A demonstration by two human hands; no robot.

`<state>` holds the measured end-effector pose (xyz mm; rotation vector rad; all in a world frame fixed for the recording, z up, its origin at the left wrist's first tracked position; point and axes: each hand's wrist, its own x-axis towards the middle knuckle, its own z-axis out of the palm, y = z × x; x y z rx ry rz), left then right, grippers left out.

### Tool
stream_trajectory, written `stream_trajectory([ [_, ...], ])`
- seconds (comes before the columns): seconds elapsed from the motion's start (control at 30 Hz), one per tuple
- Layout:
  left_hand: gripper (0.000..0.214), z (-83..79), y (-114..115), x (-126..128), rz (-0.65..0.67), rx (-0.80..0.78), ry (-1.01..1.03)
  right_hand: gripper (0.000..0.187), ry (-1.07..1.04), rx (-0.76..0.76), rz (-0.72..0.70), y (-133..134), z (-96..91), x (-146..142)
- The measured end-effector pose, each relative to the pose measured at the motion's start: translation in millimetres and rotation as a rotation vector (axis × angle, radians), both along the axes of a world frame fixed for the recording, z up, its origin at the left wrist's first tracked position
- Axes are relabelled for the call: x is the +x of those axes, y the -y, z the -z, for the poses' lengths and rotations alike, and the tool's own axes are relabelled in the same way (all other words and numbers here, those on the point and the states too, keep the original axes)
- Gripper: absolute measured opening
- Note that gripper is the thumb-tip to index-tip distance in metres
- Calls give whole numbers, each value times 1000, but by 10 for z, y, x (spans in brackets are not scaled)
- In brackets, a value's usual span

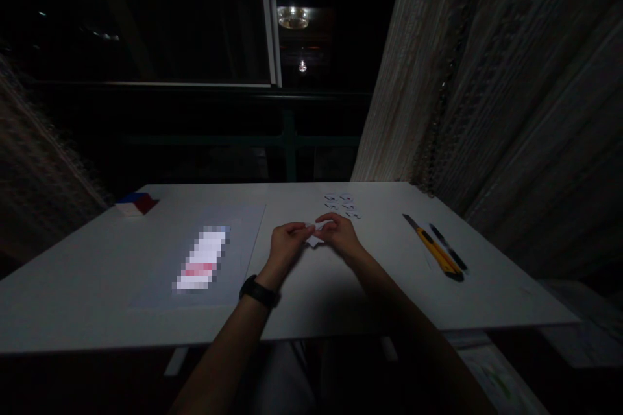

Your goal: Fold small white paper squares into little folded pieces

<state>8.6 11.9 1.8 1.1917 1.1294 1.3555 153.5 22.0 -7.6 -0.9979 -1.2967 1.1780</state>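
A small white piece of paper (315, 239) is held between my two hands, above the middle of the table. My left hand (288, 243), with a dark watch on its wrist, pinches the paper's left side. On the right side, the fingers of my right hand (342, 233) are closed on the same paper. Its lower edge comes to a point, and the fingers cover much of the rest. Just beyond my right hand lie several small white paper pieces (346, 206) with dark marks, set out in rows.
A yellow box cutter (435, 251) and a dark pen (448, 246) lie at the right of the white table (389, 311). On the left, a pixelated bright phone-shaped object (203, 258) rests on a large pale sheet (160, 285). A colored cube (135, 204) sits at the far left; curtains (394, 71) hang behind.
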Motion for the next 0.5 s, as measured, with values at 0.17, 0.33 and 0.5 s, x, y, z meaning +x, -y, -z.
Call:
stream_trajectory([
  [0.17, 33, 10, 26, 3, 104, -58, 37, 28, -64, -35, 86, -50, 42, -19],
  [0.33, 31, -11, 53, -8, 173, -76, 71, 30, -73, -39, 64, -59, 52, -34],
  [0.5, 27, 6, 28, -25, 70, -44, 27, 28, 25, -2, 74, -56, 44, -27],
])
